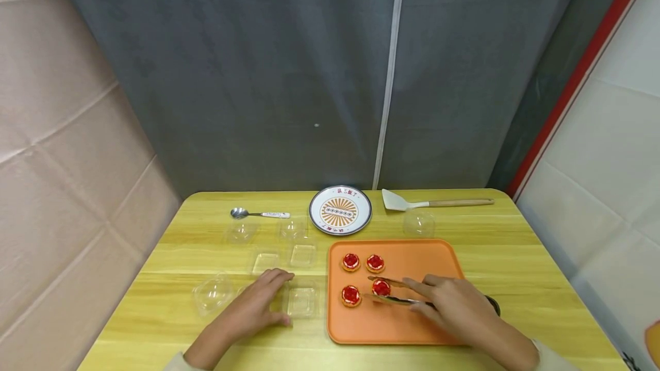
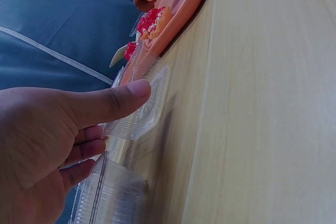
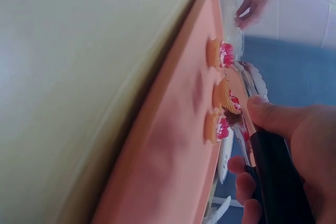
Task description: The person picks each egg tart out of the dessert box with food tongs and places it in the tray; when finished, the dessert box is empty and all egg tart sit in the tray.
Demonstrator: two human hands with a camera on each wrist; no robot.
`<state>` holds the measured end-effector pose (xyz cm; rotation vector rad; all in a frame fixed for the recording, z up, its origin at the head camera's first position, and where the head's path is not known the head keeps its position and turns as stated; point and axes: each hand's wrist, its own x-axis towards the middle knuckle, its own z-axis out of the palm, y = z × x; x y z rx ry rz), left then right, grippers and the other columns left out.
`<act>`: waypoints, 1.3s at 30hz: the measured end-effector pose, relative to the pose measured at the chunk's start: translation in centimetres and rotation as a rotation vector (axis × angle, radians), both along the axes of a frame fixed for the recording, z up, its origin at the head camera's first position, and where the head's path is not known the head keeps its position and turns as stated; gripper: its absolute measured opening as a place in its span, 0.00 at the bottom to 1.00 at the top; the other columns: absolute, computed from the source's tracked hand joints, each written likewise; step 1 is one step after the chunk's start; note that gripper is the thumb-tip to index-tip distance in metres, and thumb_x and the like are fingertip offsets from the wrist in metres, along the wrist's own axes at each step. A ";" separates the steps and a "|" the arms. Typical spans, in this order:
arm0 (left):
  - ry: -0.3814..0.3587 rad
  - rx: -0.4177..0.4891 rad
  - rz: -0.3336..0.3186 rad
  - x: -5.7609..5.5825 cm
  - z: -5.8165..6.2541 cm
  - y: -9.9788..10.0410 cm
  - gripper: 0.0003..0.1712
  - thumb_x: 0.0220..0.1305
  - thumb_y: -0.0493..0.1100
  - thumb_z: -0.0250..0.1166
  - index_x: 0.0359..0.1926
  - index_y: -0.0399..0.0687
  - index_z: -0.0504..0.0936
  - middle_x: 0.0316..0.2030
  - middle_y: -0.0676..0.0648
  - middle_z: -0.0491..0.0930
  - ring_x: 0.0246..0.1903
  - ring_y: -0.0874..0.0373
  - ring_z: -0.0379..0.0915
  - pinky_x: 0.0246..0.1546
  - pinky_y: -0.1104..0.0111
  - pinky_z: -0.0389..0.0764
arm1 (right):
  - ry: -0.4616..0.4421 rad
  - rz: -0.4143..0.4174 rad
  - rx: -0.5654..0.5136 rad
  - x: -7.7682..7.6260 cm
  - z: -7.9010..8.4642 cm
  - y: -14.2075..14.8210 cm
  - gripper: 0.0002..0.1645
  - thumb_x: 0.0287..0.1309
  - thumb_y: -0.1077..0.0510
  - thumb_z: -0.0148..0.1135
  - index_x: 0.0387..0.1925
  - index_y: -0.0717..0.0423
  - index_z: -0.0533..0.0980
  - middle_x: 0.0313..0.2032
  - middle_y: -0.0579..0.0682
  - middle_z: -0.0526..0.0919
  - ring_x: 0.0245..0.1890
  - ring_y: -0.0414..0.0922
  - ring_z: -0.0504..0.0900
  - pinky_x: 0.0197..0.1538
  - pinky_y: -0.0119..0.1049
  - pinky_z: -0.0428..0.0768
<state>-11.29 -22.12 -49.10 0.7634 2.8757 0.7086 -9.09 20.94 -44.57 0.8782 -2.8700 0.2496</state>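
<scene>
My right hand (image 1: 454,305) grips black-handled tongs (image 3: 278,177), fingers and thumb around them. The tong arms reach over the orange tray (image 1: 392,328), one on each side of a red-topped tart (image 1: 381,287). That tart looks tilted in the right wrist view. Other red-topped tarts (image 1: 351,296) sit nearby on the tray's left half. Left of the tray, my left hand (image 1: 255,305) is at the near clear plastic container (image 1: 301,302), thumb and fingers spread at its left side. In the left wrist view the straight thumb overlaps the container's wall.
More clear plastic containers (image 1: 302,255) and a clear domed lid (image 1: 212,295) stand on the table's left. Along the back lie a spoon (image 1: 260,214), a patterned plate (image 1: 340,228) and a spatula (image 1: 438,202). Another clear dome (image 1: 419,223) stands behind the tray.
</scene>
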 end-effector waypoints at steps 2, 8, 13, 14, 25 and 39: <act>0.001 -0.002 0.000 0.0 0.0 0.0 0.52 0.47 0.58 0.81 0.70 0.45 0.72 0.64 0.49 0.74 0.63 0.50 0.72 0.64 0.49 0.77 | -0.009 0.000 0.004 0.0 -0.2 0.2 0.24 0.61 0.41 0.70 0.58 0.40 0.85 0.32 0.38 0.83 0.24 0.29 0.70 0.24 0.29 0.71; 0.002 -0.001 -0.001 0.0 0.0 0.0 0.51 0.47 0.58 0.81 0.70 0.45 0.73 0.64 0.49 0.74 0.63 0.50 0.72 0.63 0.49 0.78 | -0.017 0.012 -0.001 -0.1 -0.9 0.6 0.24 0.62 0.42 0.70 0.59 0.40 0.84 0.33 0.38 0.83 0.24 0.28 0.71 0.24 0.29 0.71; 0.001 -0.001 0.000 0.0 0.1 0.1 0.52 0.47 0.58 0.81 0.70 0.45 0.73 0.64 0.49 0.74 0.63 0.50 0.72 0.63 0.49 0.78 | -0.030 0.014 -0.012 -0.1 -1.2 0.7 0.24 0.63 0.42 0.70 0.59 0.40 0.84 0.34 0.38 0.83 0.24 0.28 0.72 0.25 0.29 0.72; -0.001 0.000 0.000 0.0 0.1 0.1 0.52 0.47 0.58 0.81 0.70 0.45 0.72 0.64 0.49 0.74 0.63 0.50 0.72 0.64 0.49 0.78 | -0.033 0.014 -0.012 -0.1 -1.2 0.7 0.24 0.63 0.42 0.69 0.59 0.40 0.84 0.34 0.38 0.83 0.25 0.28 0.72 0.25 0.30 0.72; -0.015 0.004 0.005 0.0 0.1 0.1 0.52 0.47 0.59 0.81 0.71 0.44 0.72 0.65 0.48 0.73 0.63 0.48 0.72 0.64 0.48 0.77 | -0.038 -0.003 -0.010 0.0 -1.2 0.8 0.25 0.63 0.42 0.69 0.60 0.41 0.83 0.34 0.38 0.83 0.24 0.29 0.72 0.25 0.30 0.72; -0.003 0.011 0.001 0.1 0.2 0.1 0.51 0.47 0.57 0.81 0.70 0.44 0.73 0.64 0.49 0.74 0.62 0.50 0.73 0.64 0.49 0.77 | -0.036 -0.046 -0.033 0.5 -0.5 1.5 0.29 0.63 0.37 0.67 0.61 0.43 0.83 0.32 0.35 0.79 0.22 0.27 0.66 0.24 0.28 0.68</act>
